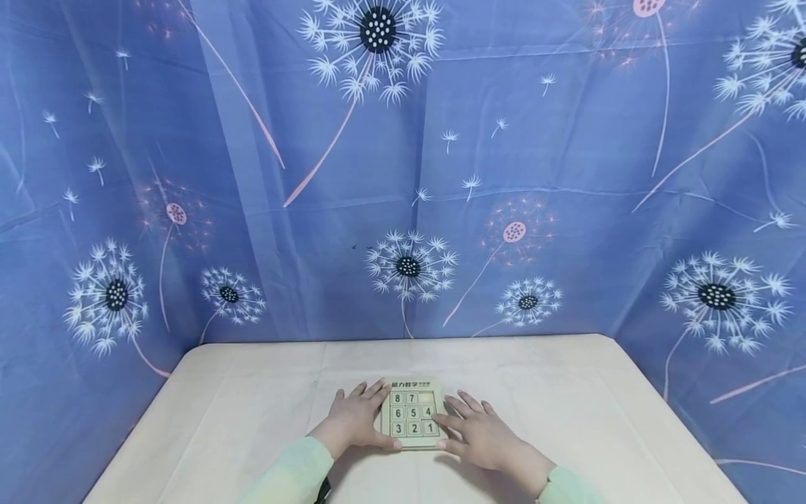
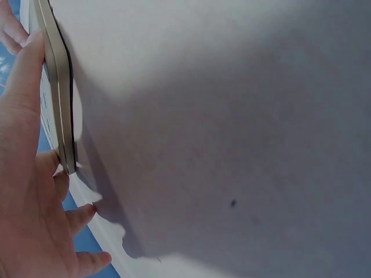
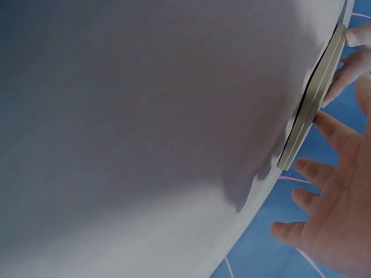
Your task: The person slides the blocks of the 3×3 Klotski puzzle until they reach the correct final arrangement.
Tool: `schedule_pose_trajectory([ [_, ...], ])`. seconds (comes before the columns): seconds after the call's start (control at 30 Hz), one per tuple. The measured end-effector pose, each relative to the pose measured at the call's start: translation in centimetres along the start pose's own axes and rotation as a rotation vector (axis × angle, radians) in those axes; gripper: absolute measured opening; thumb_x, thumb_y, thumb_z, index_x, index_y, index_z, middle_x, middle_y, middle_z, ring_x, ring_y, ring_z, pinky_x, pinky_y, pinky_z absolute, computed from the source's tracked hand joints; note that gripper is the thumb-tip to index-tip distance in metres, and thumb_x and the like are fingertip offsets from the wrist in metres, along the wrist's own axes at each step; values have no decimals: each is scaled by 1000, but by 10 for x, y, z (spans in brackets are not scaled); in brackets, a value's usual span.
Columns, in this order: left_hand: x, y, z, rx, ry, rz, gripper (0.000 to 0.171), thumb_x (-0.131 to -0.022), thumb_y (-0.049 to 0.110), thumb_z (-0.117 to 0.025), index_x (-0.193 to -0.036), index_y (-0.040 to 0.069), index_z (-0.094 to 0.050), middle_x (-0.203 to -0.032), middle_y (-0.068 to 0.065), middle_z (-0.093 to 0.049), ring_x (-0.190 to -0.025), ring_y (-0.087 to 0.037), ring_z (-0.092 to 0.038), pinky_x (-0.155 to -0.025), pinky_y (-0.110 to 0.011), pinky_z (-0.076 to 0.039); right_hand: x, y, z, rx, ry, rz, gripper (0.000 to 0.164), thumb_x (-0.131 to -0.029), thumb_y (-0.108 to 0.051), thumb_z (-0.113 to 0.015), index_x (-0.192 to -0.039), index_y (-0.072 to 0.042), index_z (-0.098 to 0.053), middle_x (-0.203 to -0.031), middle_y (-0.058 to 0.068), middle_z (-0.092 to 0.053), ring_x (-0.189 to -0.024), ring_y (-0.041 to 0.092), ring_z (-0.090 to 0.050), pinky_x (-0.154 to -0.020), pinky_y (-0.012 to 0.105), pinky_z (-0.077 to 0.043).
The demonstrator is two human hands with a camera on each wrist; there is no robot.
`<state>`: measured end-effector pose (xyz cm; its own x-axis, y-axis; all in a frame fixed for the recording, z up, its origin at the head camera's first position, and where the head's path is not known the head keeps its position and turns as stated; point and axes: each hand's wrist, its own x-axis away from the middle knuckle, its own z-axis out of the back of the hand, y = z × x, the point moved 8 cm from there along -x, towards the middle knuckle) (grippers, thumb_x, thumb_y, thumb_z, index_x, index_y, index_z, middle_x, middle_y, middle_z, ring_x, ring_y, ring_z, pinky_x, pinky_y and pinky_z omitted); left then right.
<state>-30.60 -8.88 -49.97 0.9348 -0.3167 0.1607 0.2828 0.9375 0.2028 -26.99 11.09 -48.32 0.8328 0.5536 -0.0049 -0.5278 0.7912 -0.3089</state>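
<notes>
A pale sliding number puzzle (image 1: 418,442) lies flat on the table, its numbered tiles in rows reading 8 7, then 6 5 4, then 3 2 1, with a vacant spot at top right. My left hand (image 1: 352,418) holds its left side, thumb at the lower left corner and index finger near the upper left one. From the right, my right hand (image 1: 485,435) reaches in with its index fingertip at the tile 4 (image 1: 427,411); its thumb is by the lower right corner and its other fingers are spread. Both wrist views show the puzzle edge-on.
The table (image 1: 252,399) has a cream covering with rounded far corners. Blue fabric (image 1: 352,294) with a dandelion print hangs behind it and along both sides. Light green sleeves (image 1: 292,469) cover the forearms.
</notes>
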Motion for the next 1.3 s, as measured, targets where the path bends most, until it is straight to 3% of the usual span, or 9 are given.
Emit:
schedule_pose_trajectory([
  [1.3,0,1,1,-11,7,10,111,-69,73,-80,-157,17,-43,-165,-2,-42,-150,-38,-42,-120,-69,-33,-17,1,4,-31,2,-54,58,-99,-52,-58,-141,-13,-62,-157,23,-48,-149,52,-36,-112,82,-29],
])
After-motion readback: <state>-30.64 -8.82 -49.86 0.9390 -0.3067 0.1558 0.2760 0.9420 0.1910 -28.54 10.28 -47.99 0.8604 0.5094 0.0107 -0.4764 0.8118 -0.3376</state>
